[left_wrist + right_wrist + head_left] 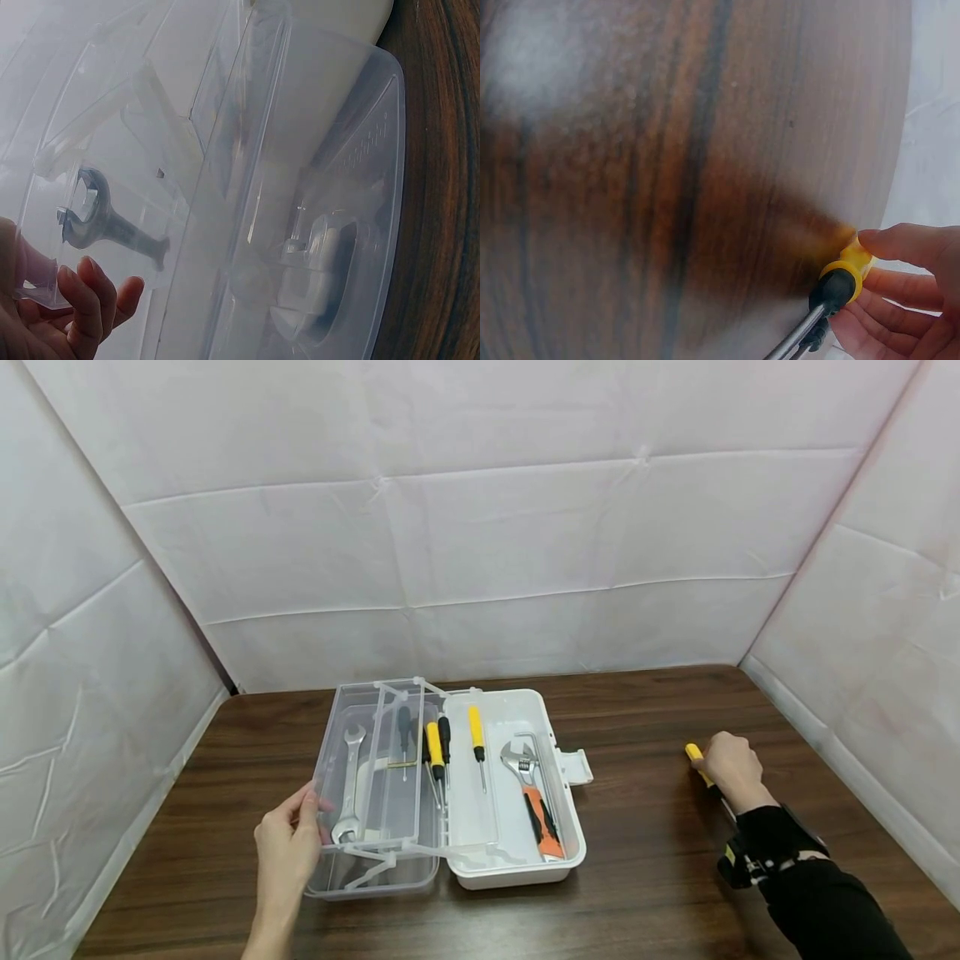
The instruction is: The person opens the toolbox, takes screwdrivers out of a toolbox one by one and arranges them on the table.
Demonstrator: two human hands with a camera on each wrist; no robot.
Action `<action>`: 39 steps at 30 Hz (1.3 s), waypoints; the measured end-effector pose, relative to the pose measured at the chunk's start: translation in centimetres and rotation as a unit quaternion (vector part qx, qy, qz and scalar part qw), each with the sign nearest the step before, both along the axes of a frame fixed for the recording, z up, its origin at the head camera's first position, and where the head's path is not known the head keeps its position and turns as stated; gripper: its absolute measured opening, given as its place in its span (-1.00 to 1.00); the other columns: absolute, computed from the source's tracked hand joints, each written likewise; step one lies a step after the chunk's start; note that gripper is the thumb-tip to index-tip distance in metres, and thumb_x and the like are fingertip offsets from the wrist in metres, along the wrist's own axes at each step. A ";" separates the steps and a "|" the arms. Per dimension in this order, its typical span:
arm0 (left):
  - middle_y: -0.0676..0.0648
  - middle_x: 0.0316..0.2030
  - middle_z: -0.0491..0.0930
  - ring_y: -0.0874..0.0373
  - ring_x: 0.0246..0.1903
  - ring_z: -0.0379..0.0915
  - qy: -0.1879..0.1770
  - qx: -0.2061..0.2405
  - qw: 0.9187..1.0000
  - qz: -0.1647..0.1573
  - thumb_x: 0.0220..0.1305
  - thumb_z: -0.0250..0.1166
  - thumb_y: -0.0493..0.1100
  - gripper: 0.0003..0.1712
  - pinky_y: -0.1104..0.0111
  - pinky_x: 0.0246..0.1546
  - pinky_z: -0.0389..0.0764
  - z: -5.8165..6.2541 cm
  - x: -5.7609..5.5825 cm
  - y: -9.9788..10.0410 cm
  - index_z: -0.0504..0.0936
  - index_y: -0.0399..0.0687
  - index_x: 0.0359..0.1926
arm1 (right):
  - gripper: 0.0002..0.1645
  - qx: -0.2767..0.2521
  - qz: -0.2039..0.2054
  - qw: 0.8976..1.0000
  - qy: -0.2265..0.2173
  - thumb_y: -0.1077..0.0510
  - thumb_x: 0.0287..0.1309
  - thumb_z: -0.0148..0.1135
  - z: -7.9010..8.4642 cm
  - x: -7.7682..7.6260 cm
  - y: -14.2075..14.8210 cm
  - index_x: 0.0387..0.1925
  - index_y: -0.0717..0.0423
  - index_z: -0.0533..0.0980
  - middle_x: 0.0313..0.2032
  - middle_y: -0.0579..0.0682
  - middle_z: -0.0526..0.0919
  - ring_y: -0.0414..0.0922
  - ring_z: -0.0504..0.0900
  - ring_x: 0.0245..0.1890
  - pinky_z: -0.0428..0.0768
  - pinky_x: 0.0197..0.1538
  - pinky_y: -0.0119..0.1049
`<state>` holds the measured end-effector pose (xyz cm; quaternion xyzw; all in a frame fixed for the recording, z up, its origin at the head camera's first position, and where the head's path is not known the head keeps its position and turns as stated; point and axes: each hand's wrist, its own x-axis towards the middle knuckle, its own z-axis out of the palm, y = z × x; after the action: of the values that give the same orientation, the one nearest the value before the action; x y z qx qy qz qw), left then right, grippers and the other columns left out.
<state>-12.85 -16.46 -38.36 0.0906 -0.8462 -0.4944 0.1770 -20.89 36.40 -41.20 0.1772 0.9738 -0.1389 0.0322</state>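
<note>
The left hand (288,843) pinched the outer near corner of the clear tray (390,827), inside which lay the open-end wrench (351,777); a slipping or uneven grip could have tilted the tray and set the wrench sliding. A sharp pull there could also have jolted the adjoining white box (517,878) and shifted its adjustable wrench (542,810). Farther away, on the right side of the table (622,860), the right hand (731,764) pinched the screwdriver (694,752) by its yellow-and-black handle; a weak pinch could have let the handle roll and the tip scrape the wood. The left wrist view showed curled fingertips (81,307) outside the plastic, largely concealed in the head view. Only the head view placed the screwdriver well apart from the box. The right wrist view exposed the thumb on the handle, but shaft-to-table contact could not be determined.
</note>
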 end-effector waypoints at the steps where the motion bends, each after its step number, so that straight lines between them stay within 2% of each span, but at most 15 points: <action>1: -0.12 -0.79 0.45 0.28 -0.90 0.26 -0.001 0.000 1.000 0.000 0.30 -0.10 -0.29 -0.67 0.45 -0.89 0.28 0.0 0.0 0.0 0.52 -0.38 -0.10 | -0.66 0.002 -0.001 1.000 -0.004 0.14 -0.08 0.23 0.0 0.0 0.0 -0.37 0.40 0.48 -0.44 0.36 0.48 0.23 0.49 -0.45 0.43 -0.56 -0.11; 4: -0.13 -0.76 0.47 0.28 -0.90 0.26 -0.003 0.001 1.000 0.001 0.30 -0.11 -0.28 -0.66 0.44 -0.89 0.26 0.0 0.0 0.0 0.51 -0.39 -0.07 | -0.61 0.009 -0.002 1.000 -0.011 0.13 -0.05 0.21 0.3 0.0 -0.2 -0.34 0.45 0.44 -0.40 0.44 0.45 0.29 0.48 -0.41 0.43 -0.54 -0.07; 10: -0.12 -0.75 0.48 0.31 -0.91 0.25 0.007 0.005 1.000 0.000 0.29 -0.09 -0.29 -0.66 0.46 -0.89 0.25 0.0 0.0 0.0 0.51 -0.39 -0.07 | -0.64 0.009 0.010 1.000 0.003 0.08 0.05 0.15 1.5 0.3 -0.9 -0.45 0.39 0.48 -0.41 0.41 0.48 0.23 0.49 -0.47 0.41 -0.57 -0.09; 19: -0.12 -0.76 0.47 0.31 -0.93 0.23 0.010 0.010 1.000 0.002 0.27 -0.07 -0.31 -0.68 0.47 -0.91 0.25 -0.1 -0.1 -0.1 0.52 -0.36 -0.07 | -0.67 0.017 0.110 0.992 0.060 0.12 0.09 0.13 5.0 0.2 -5.0 -0.31 0.39 0.50 -0.41 0.27 0.54 0.07 0.50 -0.53 0.42 -0.53 -0.13; 28: -0.13 -0.76 0.48 0.33 -0.92 0.24 0.011 0.015 1.000 -0.004 0.29 -0.08 -0.29 -0.67 0.48 -0.90 0.24 0.1 0.1 0.0 0.51 -0.40 -0.07 | -0.68 0.047 0.202 0.975 0.082 0.11 0.06 0.17 10.0 -0.6 -11.7 -0.27 0.32 0.53 -0.35 0.24 0.57 0.03 0.54 -0.50 0.47 -0.52 -0.12; 29: -0.13 -0.75 0.48 0.33 -0.92 0.24 0.010 0.016 1.000 -0.005 0.29 -0.09 -0.29 -0.66 0.48 -0.89 0.24 0.1 0.1 0.0 0.50 -0.40 -0.07 | -0.71 0.049 0.212 0.973 0.081 0.11 0.06 0.17 10.5 -0.7 -12.7 -0.30 0.30 0.53 -0.40 0.20 0.57 -0.01 0.52 -0.55 0.45 -0.55 -0.16; 31: -0.11 -0.76 0.47 0.32 -0.91 0.25 0.006 0.017 1.000 -0.002 0.29 -0.08 -0.30 -0.67 0.47 -0.89 0.24 0.1 0.1 0.1 0.51 -0.39 -0.07 | -0.78 0.053 0.235 0.967 0.083 0.12 0.05 0.17 11.2 -1.0 -14.6 -0.49 0.24 0.51 -0.59 0.08 0.50 -0.12 0.40 -0.67 0.34 -0.64 -0.27; 33: -0.10 -0.76 0.47 0.31 -0.91 0.25 0.004 0.016 1.000 0.003 0.28 -0.08 -0.31 -0.67 0.47 -0.89 0.24 0.1 0.0 0.1 0.51 -0.38 -0.06 | -0.73 0.058 0.258 0.960 0.088 0.12 0.04 0.18 11.8 -1.4 -16.5 -0.67 0.14 0.42 -0.73 -0.05 0.36 -0.20 0.25 -0.75 0.20 -0.68 -0.36; 35: -0.10 -0.77 0.47 0.30 -0.91 0.25 0.005 0.016 1.000 0.005 0.27 -0.08 -0.31 -0.68 0.46 -0.90 0.25 0.0 0.0 0.0 0.51 -0.38 -0.07 | -0.66 0.062 0.280 0.953 0.095 0.13 0.03 0.18 12.0 -1.8 -18.2 -0.75 0.07 0.33 -0.79 -0.12 0.25 -0.23 0.16 -0.77 0.12 -0.68 -0.40; 37: -0.11 -0.77 0.46 0.30 -0.91 0.25 0.005 0.015 1.000 0.006 0.27 -0.08 -0.31 -0.68 0.46 -0.90 0.25 0.0 -0.1 0.0 0.52 -0.37 -0.08 | -0.70 0.071 0.300 0.946 0.097 0.13 0.02 0.20 12.1 -2.0 -19.9 -0.73 0.10 0.39 -0.76 -0.12 0.35 -0.23 0.26 -0.76 0.21 -0.69 -0.41; 39: -0.11 -0.78 0.46 0.30 -0.90 0.26 0.009 0.013 1.000 0.004 0.27 -0.08 -0.31 -0.68 0.46 -0.89 0.25 -0.1 -0.1 0.0 0.52 -0.38 -0.09 | -0.81 0.079 0.317 0.941 0.093 0.13 0.01 0.21 12.0 -2.2 -21.4 -0.56 0.18 0.52 -0.61 -0.04 0.54 -0.19 0.44 -0.67 0.37 -0.64 -0.37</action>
<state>-12.94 -16.46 -38.45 0.0918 -0.8379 -0.5053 0.1851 -23.07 15.00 -29.16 -0.1520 0.9861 -0.0595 -0.0301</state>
